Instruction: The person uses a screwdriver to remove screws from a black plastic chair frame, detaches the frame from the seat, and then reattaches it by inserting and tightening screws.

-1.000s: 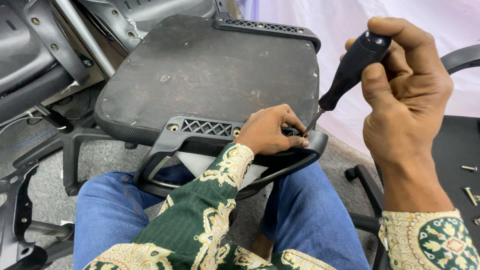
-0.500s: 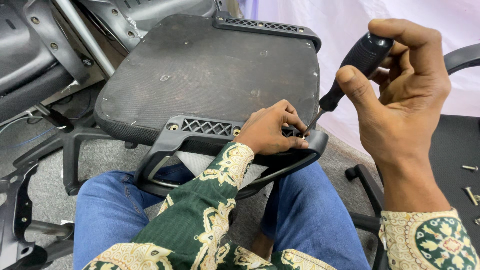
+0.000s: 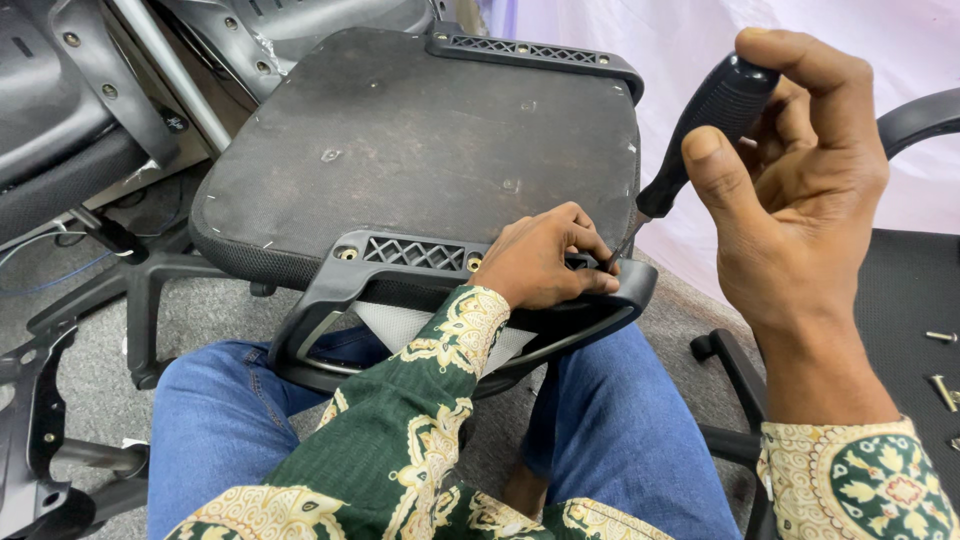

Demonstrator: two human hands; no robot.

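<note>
Right hand (image 3: 800, 210) has rolled its fingers round the black ribbed-handle screwdriver (image 3: 700, 125) since 0.5 s ago, thumb now up the near side; left hand (image 3: 545, 262) unchanged. Item: black plastic curved armrest bracket (image 3: 400, 262) on underside of black mesh-edged chair seat pan (image 3: 430, 140), resting across lap in blue jeans (image 3: 620, 430). Grip, right: closed on screwdriver handle. Grip, left: closed over bracket end, fingertips beside tip; screw itself hidden. Technique, as judged: keep shaft in line w/ screw, press axially, left hand steadying bracket. Edges/room: seat rim just behind tip; handle swings free to the right; second chair's armrest (image 3: 920, 115) near wrist; loose silver screws (image 3: 940, 385) well apart on dark surface.
</note>
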